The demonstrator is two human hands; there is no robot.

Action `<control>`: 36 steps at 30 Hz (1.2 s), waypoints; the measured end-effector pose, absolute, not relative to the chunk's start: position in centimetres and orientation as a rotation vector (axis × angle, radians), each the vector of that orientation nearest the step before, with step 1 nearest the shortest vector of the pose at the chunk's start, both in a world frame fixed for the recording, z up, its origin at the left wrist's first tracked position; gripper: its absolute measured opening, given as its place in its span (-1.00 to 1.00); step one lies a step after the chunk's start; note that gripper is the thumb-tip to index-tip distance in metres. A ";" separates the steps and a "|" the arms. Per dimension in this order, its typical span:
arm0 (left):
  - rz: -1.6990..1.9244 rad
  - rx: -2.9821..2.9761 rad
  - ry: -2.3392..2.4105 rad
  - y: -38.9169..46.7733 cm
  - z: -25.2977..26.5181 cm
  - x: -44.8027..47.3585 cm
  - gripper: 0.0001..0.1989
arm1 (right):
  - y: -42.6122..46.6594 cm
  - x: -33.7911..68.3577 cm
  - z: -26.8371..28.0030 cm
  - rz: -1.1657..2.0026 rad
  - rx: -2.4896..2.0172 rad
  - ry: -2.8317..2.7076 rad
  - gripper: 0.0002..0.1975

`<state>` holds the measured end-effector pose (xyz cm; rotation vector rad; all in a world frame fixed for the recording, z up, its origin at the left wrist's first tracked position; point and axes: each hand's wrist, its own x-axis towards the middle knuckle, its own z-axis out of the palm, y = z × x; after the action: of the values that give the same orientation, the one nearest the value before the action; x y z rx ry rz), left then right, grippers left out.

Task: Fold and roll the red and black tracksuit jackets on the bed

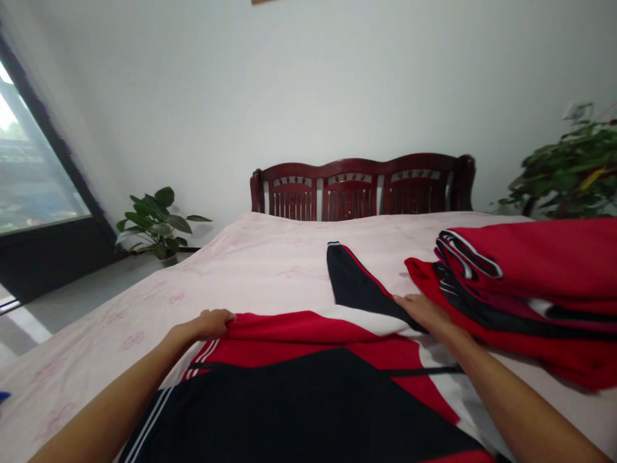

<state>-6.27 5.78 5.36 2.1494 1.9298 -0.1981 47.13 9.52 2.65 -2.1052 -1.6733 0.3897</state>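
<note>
A red, white and black jacket (332, 411) lies spread on the bed in front of me, with white stripes along its left side. My left hand (212, 323) is closed on the left end of a red fold of the jacket. Toward the right, my right hand (421, 311) grips the jacket's dark sleeve (359, 281), partly hiding it. This sleeve has red piping and points away from me, its striped cuff at the far end. My right fingertips are mostly hidden by the hand and cloth.
Beside my right arm sits a stack of folded red and black clothes (535, 263). The pink flowered bedsheet (274, 270) reaches to a dark wooden headboard (361, 183). Potted plants stand at left (164, 225) and right (573, 167). A small blue object (4, 395) shows at the left edge.
</note>
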 end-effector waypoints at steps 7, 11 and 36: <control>-0.267 2.174 2.005 5.2 5.6 -5.2 -0.62 | 7.6 46.8 1.6 -0.071 -2.363 -2.047 -0.61; -0.250 2.188 1.995 4.6 5.7 -5.1 -0.66 | 6.9 45.9 1.1 -0.264 -2.289 -2.104 -0.60; 0.546 2.478 1.927 1.5 -1.0 6.4 -0.73 | 10.2 45.8 1.9 0.118 -2.407 -1.905 -0.56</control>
<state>6.43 1.50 -0.96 2.4776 1.9273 0.5461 45.80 10.18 1.88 -2.4069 -1.9051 0.1184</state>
